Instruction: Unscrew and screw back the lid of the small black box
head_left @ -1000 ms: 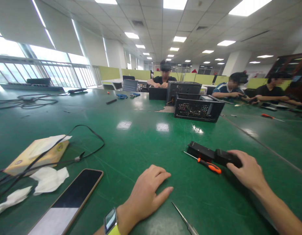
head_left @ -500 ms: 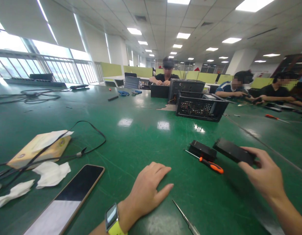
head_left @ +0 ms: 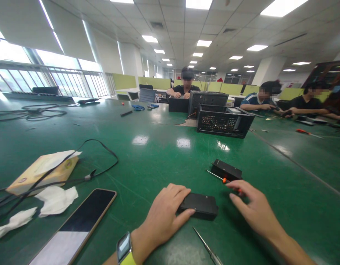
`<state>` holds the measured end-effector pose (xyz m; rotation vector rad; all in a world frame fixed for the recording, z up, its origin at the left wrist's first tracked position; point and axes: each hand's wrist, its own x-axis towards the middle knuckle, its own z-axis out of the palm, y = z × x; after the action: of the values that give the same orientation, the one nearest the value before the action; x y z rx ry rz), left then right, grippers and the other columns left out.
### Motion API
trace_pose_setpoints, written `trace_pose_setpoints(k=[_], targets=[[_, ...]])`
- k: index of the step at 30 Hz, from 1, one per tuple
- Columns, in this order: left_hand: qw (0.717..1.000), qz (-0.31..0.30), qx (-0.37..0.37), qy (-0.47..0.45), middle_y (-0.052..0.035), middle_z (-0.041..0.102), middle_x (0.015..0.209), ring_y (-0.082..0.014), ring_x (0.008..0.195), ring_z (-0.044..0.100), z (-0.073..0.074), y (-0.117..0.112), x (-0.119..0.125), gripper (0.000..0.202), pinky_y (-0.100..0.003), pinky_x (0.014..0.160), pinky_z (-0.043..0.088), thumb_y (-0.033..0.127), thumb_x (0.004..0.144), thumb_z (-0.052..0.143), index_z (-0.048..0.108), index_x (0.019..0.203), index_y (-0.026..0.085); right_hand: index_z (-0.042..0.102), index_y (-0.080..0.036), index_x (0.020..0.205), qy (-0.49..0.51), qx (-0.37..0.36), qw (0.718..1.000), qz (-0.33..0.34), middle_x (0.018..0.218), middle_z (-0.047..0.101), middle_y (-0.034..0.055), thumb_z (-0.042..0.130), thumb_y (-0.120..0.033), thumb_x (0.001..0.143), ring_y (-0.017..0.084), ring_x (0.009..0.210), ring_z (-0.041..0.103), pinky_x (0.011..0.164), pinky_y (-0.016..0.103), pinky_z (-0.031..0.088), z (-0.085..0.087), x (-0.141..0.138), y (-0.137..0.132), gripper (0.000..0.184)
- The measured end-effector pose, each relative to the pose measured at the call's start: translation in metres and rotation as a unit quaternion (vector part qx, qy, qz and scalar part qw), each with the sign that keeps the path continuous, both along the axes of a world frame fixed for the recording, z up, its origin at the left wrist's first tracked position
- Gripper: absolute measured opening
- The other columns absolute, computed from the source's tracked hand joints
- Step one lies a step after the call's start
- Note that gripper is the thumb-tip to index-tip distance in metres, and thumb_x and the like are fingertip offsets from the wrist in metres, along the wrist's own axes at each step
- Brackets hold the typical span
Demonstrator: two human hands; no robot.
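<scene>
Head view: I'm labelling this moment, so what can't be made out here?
In the head view:
Orange screwdriver: handle mostly hidden by the right hand; contact unclear.
Near black box: left end covered by the left hand.
Slim metal tool: near end cut off by the bottom edge.
Phone: lower end cut off there too.

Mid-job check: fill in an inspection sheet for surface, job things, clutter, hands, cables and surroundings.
Surface: green tabletop, scratched; torn patch near the computer case.
Job things: black box under left hand; second black box beyond; orange-handled screwdriver beside it.
Clutter: tissue pack, crumpled tissue, phone, metal-shafted tool partly out of frame.
Hands: left hand gripping the box's end; right hand open at the screwdriver handle, contact unclear.
Cables: black cable over the tissue pack; coiled cable far left.
Surroundings: three people seated across the room.
</scene>
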<state>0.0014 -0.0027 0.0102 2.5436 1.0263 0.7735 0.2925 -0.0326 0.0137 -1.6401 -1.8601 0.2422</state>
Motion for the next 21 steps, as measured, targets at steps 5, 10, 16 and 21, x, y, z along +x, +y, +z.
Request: trace_pose_setpoints(k=[5,10,16,21], targets=[[1.0,-0.005,-0.014,-0.02,-0.0097,0.063,0.116,-0.027,0.104,0.057,0.003,0.001,-0.001,0.034,-0.044,0.092,0.048,0.035,0.092,0.063,0.056,0.121,0.02,0.071,-0.021,0.094,-0.089,-0.091,0.983,-0.133,0.095,0.071,0.0093,0.063,-0.044,0.075,0.032,0.085,0.065,0.072,0.043,0.049,-0.006,0.056,0.011,0.031],[0.999,0.0,-0.025,-0.04,-0.0091,0.063,0.109,-0.0259,0.097,0.058,0.004,0.001,0.001,0.028,-0.042,0.086,0.049,0.035,0.09,0.062,0.056,0.114,0.02,0.073,-0.023,0.093,0.059,-0.098,0.992,-0.057,0.074,0.071,0.0025,0.059,-0.048,0.084,0.022,0.068,0.064,0.063,0.032,0.048,0.005,0.055,0.009,0.03],[0.997,0.005,-0.04,-0.065,-0.0079,0.062,0.104,-0.0255,0.094,0.057,0.005,-0.003,0.002,0.026,-0.041,0.083,0.049,0.029,0.086,0.065,0.055,0.109,0.02,0.069,-0.023,0.084,0.407,0.071,0.909,-0.054,0.064,0.067,0.0013,0.057,-0.04,0.086,0.019,0.057,0.06,0.052,0.03,0.048,0.019,0.037,0.002,0.021],[0.997,0.004,-0.043,-0.067,-0.0079,0.061,0.104,-0.0254,0.094,0.056,0.006,-0.002,0.002,0.026,-0.041,0.083,0.048,0.03,0.086,0.065,0.056,0.108,0.02,0.07,-0.02,0.079,0.523,0.077,0.848,-0.028,0.065,0.069,0.0028,0.064,-0.031,0.078,0.017,0.052,0.06,0.045,0.027,0.048,0.021,0.028,-0.002,0.013]])
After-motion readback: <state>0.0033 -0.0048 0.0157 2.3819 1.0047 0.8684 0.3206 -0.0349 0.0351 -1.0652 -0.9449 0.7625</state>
